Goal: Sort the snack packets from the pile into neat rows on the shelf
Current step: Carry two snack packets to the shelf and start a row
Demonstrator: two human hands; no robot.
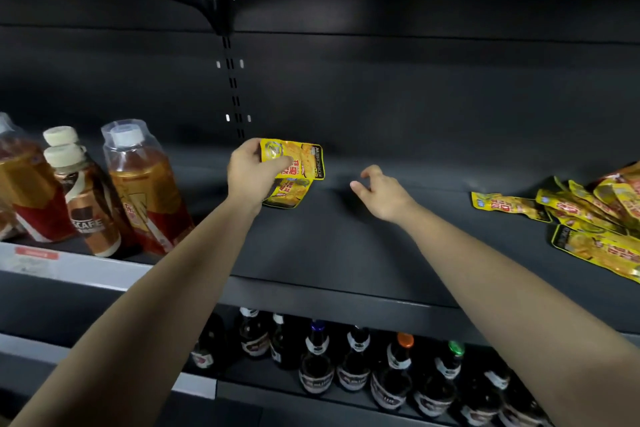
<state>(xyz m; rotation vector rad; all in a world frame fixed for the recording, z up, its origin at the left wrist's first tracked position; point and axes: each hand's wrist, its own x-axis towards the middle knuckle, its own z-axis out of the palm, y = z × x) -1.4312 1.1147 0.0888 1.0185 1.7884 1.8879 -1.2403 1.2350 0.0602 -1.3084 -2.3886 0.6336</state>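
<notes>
2 hands [249, 180], 2 separate snack packets [298, 158], uncountable pile [588, 215], at least 4 drink bottles [145, 191], about 10 dark bottles [353, 367]

yellow packet [304, 156] held centre, loose pile [588, 215] right

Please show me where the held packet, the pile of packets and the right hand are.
held packet [306, 157]: head view, on its yellow front, right of the thumb.
pile [575, 209]: head view, on a packet lying in the heap.
right hand [382, 196]: head view, on the back of the hand.
</notes>
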